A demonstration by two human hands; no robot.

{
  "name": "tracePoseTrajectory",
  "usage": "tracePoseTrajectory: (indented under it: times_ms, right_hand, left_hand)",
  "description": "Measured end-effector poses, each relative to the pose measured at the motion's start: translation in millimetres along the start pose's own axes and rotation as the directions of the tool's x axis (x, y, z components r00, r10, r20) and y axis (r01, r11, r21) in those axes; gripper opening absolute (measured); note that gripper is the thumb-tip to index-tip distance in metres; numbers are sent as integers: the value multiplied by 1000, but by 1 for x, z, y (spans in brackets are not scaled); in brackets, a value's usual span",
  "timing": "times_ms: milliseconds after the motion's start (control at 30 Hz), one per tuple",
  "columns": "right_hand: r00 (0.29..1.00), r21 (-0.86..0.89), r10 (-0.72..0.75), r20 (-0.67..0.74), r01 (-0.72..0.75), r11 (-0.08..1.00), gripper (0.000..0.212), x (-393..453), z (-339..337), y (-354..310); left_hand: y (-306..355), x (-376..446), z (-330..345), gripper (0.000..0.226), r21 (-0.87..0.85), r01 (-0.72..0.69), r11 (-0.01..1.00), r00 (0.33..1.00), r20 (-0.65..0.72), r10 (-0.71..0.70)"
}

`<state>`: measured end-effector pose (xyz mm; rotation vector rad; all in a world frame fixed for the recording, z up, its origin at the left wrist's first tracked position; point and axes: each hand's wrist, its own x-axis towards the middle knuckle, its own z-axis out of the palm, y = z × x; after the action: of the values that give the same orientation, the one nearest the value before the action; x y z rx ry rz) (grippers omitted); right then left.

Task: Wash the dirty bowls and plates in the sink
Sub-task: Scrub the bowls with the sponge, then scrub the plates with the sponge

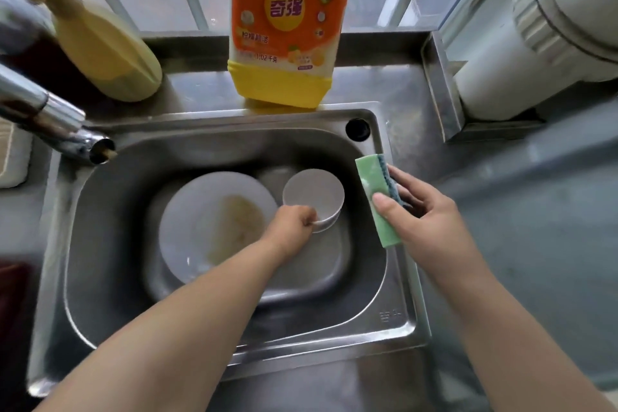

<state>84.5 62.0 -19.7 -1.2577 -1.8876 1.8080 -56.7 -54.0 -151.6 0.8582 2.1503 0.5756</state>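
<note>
Left hand (294, 224) grips a white bowl (313, 196) (over the sink (394, 318)); right hand (424, 211) holds a green sponge (376, 201).

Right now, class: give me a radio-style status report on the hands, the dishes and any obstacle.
Left hand grips small white bowl by rim, over sink. Right hand holds green sponge. Soiled plate waits in basin. Nothing in the way.

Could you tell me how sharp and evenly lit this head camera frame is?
Head view: daylight from the window; soft overall, with the faucet and left edge blurred, wide-angle bending of the sink rim, mild glare on steel; the detergent bottle label reads clearest.
</note>
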Motion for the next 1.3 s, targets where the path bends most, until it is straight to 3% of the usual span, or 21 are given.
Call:
tracePoseTrajectory:
  times_ms: [233, 433, 533, 667, 833, 933, 1167, 1300]
  right_hand:
    - [994, -15, 57, 94, -56, 998, 43, 9, 12, 9]
    - [982, -78, 119, 149, -108, 991, 44, 13, 29, 17]
    - [974, -125, 137, 178, -116, 985, 44, 18, 48, 21]
    - [953, -208, 165, 254, -113, 972, 49, 25, 78, 32]
    - [940, -245, 163, 299, -89, 965, 50, 30, 106, 48]
    - [940, -246, 163, 301, -89, 965, 47, 30, 113, 56]
    - [944, -277, 174, 279, -94, 956, 48, 28, 117, 58]
    - [948, -269, 168, 269, -94, 959, 45, 25, 119, 57]
  left_hand:
    - [-9, 4, 5, 21, -104, 87, 991, 994, 77, -79]
    - [-16, -19, -19, 17, -448, 131, 884, 981, -70, -181]
    - [-46, -35, -37, 21, -435, 208, 876, 948, -129, -290]
    - [-103, -53, -59, 23, -313, 365, 877, 855, -261, -449]
    - [-154, -63, -74, 54, -230, 563, 794, 743, -281, -608]
    - [-167, -61, -72, 62, -242, 599, 763, 723, -247, -645]
    - [-182, -55, -71, 32, -234, 636, 735, 677, -287, -678]
    - [-186, -54, -72, 43, -264, 650, 712, 678, -220, -701]
